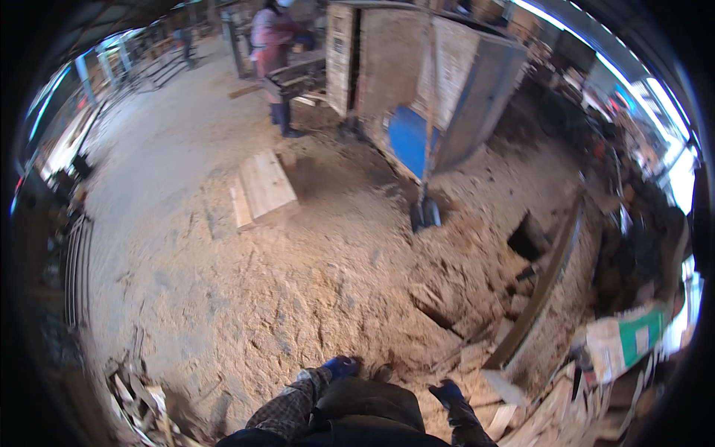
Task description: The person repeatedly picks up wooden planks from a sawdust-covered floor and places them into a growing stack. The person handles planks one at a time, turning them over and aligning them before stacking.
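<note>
Wall to wall, a sawdust-covered floor. At the top, a brick-and-metal kiln-like block, with another person standing beside it. At right, a long dark beam slanting from lower left to upper right. Further back, stacked pale planks and a shovel propped blade-down. Low at right, jumbled offcuts just beside the right hand, mostly angled up and rightward like the beam, though with no single heading. Left hand near the sawdust, blue-gloved like the other. Grip of either: curled, apparently empty, impossible to tell for sure. Likely hazards: slipping on loose sawdust, tripping on half-buried boards.
</note>
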{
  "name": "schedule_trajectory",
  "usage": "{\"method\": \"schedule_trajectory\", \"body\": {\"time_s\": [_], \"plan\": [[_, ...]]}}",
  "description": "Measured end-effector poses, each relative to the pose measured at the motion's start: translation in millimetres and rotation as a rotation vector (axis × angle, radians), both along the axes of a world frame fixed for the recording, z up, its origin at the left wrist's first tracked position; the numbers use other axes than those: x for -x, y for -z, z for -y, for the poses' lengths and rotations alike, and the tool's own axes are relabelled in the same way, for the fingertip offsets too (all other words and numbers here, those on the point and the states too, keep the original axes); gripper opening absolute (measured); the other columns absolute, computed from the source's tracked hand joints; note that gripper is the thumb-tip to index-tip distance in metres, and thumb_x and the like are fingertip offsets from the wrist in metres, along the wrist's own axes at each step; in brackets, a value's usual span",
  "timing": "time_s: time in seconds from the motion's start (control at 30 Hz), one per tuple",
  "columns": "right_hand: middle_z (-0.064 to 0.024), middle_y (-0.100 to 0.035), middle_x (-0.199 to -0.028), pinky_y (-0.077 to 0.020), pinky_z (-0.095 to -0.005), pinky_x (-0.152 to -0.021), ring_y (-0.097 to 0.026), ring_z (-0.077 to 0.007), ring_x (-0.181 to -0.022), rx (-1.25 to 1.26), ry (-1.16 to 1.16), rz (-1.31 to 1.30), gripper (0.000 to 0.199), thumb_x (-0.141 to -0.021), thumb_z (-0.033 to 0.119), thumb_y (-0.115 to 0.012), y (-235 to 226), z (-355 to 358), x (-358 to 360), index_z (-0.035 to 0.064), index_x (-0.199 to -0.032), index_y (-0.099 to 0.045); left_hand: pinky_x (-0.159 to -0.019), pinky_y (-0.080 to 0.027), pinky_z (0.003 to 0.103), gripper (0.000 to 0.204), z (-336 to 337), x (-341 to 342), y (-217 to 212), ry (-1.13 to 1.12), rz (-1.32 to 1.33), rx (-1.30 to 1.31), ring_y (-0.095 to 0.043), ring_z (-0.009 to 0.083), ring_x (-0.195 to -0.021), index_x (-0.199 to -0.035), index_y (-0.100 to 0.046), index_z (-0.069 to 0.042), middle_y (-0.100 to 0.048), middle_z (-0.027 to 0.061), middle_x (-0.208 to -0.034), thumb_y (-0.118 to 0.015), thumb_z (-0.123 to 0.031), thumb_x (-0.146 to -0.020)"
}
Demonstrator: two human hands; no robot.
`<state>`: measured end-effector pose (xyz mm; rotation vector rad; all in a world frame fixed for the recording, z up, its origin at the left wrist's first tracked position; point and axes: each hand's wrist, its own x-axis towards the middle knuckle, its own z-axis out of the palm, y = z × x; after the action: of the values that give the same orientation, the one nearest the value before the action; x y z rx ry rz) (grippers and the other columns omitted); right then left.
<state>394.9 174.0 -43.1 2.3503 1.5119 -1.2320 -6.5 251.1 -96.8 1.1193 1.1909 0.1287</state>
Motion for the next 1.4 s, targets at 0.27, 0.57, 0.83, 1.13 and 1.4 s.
{"method": "schedule_trajectory", "body": {"time_s": [0.27,0.57,0.83,1.13,1.4], "plan": [[-0.0099,-0.06,-0.064,-0.0447,-0.0365,-0.048,-0.056,-0.0227,-0.052,0.171,1.319,-0.337,0.038,-0.074,0.04,-0.073,26.0,229.3,-30.2,0.0032,-0.074,-0.064,-0.056,-0.045,0.037,0.038,-26.9,37.7,75.9,0.486,0.002,-0.176,-0.057,0.0211,-0.057,-0.068,-0.06,0.0,-0.057,0.0112,-0.059,-0.062,-0.036,-0.081],[-0.0173,-0.067,-0.081,-0.0508,-0.0376,-0.06,-0.065,-0.0267,-0.066,0.271,1.509,-0.241,0.06,-0.069,0.055,-0.07,74.2,391.2,38.8,-0.0028,-0.086,-0.067,-0.081,-0.047,0.034,0.055,-104.9,-145.4,35.5,0.63,-0.111,-0.367,-0.06,0.0239,-0.092,-0.108,-0.056,0.001,-0.063,0.0149,-0.098,-0.07,-0.041,-0.076],[-0.0157,-0.066,-0.073,-0.0516,-0.0367,-0.063,-0.065,-0.026,-0.06,-0.222,1.532,-0.038,0.046,-0.078,0.044,-0.064,63.1,354.2,-130.2,-0.0017,-0.079,-0.066,-0.097,-0.04,0.04,0.076,-107.3,-448.1,-64.0,0.524,0.125,-0.563,-0.045,0.0313,-0.121,-0.132,-0.039,0.001,-0.047,0.0215,-0.128,-0.073,-0.037,-0.075],[-0.0205,-0.057,-0.115,-0.0441,-0.0391,-0.091,-0.055,-0.0333,-0.107,-1.152,0.644,0.251,0.051,-0.08,0.027,-0.066,-137.2,-107.6,-450.9,0.0011,-0.121,-0.051,-0.101,-0.037,0.041,0.085,-145.4,-662.6,9.1,0.054,-0.202,-0.73,-0.042,0.0379,-0.122,-0.136,-0.029,0.005,-0.037,0.0272,-0.136,-0.066,-0.045,-0.078],[-0.0183,-0.049,-0.125,-0.0402,-0.0392,-0.095,-0.048,-0.0334,-0.116,-1.044,0.45,0.688,0.071,-0.076,0.044,-0.066,-157.5,-216.7,-744.9,0.0017,-0.128,-0.043,-0.08,-0.047,0.047,0.058,-102.1,-723.2,-12.1,-0.067,-0.363,-0.816,-0.054,0.0433,-0.102,-0.124,-0.045,0.002,-0.053,0.0269,-0.119,-0.059,-0.039,-0.085]]}}
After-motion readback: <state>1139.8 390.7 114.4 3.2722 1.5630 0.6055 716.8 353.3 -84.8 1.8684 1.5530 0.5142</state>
